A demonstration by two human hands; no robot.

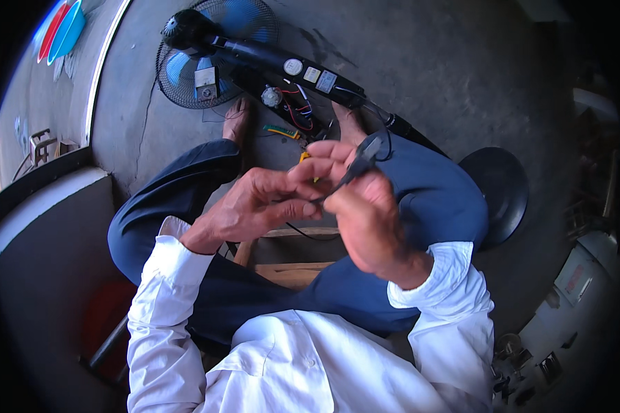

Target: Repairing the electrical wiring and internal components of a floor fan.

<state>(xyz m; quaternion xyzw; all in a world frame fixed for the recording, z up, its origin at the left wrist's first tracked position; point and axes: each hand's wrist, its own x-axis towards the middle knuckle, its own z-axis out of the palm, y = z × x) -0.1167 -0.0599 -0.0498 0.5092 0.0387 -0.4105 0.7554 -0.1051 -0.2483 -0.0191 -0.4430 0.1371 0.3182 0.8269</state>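
My left hand (251, 203) is closed with thumb and fingertips on a thin dark cord or strip, just left of my right hand. My right hand (365, 220) grips a dark grey object (364, 157) with a black cord looping from it, perhaps a plug or tool; its exact kind is unclear. Beyond my fingers lie a green and yellow tool (282, 131) and another yellow-handled one, partly hidden. An opened black fan column (317, 76) with red and white wires in its housing lies on the floor by my bare feet.
A caged fan head with blue blades (179, 69) is at the top, and a round black base (503, 193) at the right. A low wooden seat (289, 272) shows between my legs. A low wall (48, 227) runs at left; red and blue basins (65, 34) lie beyond. Assorted items crowd the lower right.
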